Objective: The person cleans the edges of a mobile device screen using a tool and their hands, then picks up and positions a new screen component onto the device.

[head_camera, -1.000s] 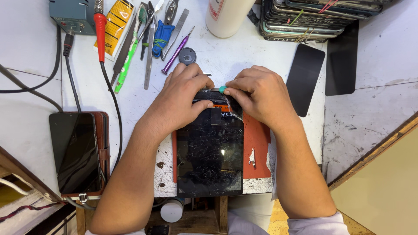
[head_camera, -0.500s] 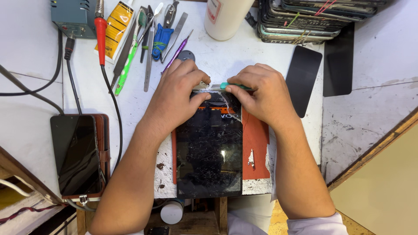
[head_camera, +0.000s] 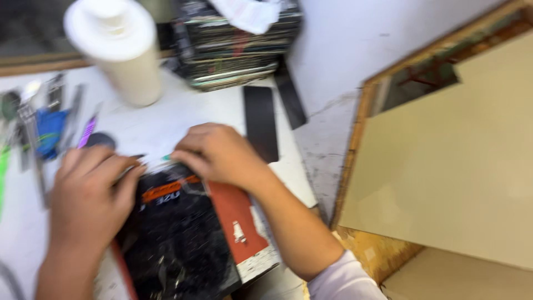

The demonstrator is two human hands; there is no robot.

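Note:
A black phone (head_camera: 177, 233) with a cracked, dark screen lies on a red mat (head_camera: 236, 214) on the white workbench (head_camera: 183, 119). My left hand (head_camera: 89, 194) presses on the phone's upper left edge. My right hand (head_camera: 219, 153) rests at the phone's top edge and pinches a small green-tipped tool (head_camera: 166, 158) against it. The picture is blurred by head motion.
A white cylindrical bottle (head_camera: 119, 50) stands at the back left, a stack of phone screens (head_camera: 236, 41) behind it. Hand tools (head_camera: 47, 130) lie at the left. Two black flat panels (head_camera: 261, 122) lie right of my hand. A wooden-framed beige board (head_camera: 449, 155) fills the right.
The view has swung to the right and tilted, so the bench's right edge and the beige board now fill half the frame. Both hands stay at the phone's top edge.

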